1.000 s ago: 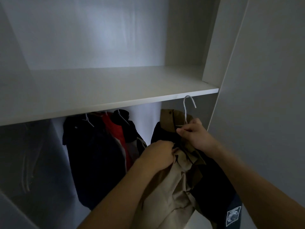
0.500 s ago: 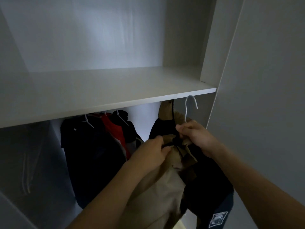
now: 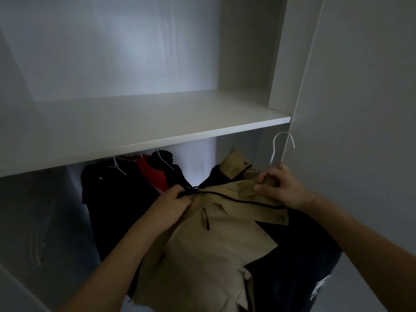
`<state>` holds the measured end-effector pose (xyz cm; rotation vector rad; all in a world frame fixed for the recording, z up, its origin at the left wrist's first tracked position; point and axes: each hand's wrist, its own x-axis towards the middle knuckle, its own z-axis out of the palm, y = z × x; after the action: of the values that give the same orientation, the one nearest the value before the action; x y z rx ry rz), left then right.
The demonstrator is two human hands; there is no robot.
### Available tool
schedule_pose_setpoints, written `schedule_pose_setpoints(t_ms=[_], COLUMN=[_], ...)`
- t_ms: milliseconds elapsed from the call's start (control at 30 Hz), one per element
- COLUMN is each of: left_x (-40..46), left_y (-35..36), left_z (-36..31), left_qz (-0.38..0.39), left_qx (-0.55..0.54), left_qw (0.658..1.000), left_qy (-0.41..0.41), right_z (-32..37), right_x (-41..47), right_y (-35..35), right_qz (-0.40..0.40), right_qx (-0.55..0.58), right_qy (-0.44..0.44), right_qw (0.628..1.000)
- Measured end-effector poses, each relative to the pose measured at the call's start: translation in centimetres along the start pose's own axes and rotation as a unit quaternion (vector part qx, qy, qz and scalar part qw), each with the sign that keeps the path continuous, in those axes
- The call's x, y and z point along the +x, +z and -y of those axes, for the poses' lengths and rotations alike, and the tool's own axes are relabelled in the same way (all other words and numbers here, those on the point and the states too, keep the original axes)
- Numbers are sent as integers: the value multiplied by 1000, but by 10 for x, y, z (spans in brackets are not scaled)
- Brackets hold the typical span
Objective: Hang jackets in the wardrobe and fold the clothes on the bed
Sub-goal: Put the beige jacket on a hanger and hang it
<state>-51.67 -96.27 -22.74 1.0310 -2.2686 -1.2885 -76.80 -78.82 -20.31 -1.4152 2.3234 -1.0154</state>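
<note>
Below the shelf [image 3: 157, 129], jacket [image 3: 213, 239] stretched between both hands, left hand [image 3: 173, 203] pinching zipper edge, right hand [image 3: 281, 188] gripping collar.

Dim, grainy view; soft light patch on the wardrobe back wall [image 3: 139, 52], lower left in shadow.

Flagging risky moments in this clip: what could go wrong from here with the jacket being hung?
1. The hanger hook is free in the air, below the shelf; it could knock the shelf edge on the way to the rail, which is hidden.
2. The left hand and right hand grip the tan jacket spread open, so it may slide off the hanger.
3. Hung jackets sit close by and might snag.
</note>
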Motion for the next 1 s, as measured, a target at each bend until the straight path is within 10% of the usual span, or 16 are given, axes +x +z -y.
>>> schedule_pose_setpoints(t_ms=[233, 400, 700, 1000], left_x=[-4, -3, -9, -20], left_y=[30, 15, 35, 37], left_z=[-7, -3, -8, -20], left_qz=[-43, 4, -64, -4], left_qx=[129, -56, 79, 121], left_qw=[981, 997, 948, 964], left_qy=[136, 53, 301, 236], right_z=[18, 23, 37, 25], right_x=[11, 3, -11, -9], right_y=[28, 32, 54, 54], right_qz=[36, -44, 78, 107], right_qx=[-272, -49, 5, 95], right_qy=[14, 61, -44, -108], right_qw=[961, 996, 996, 984])
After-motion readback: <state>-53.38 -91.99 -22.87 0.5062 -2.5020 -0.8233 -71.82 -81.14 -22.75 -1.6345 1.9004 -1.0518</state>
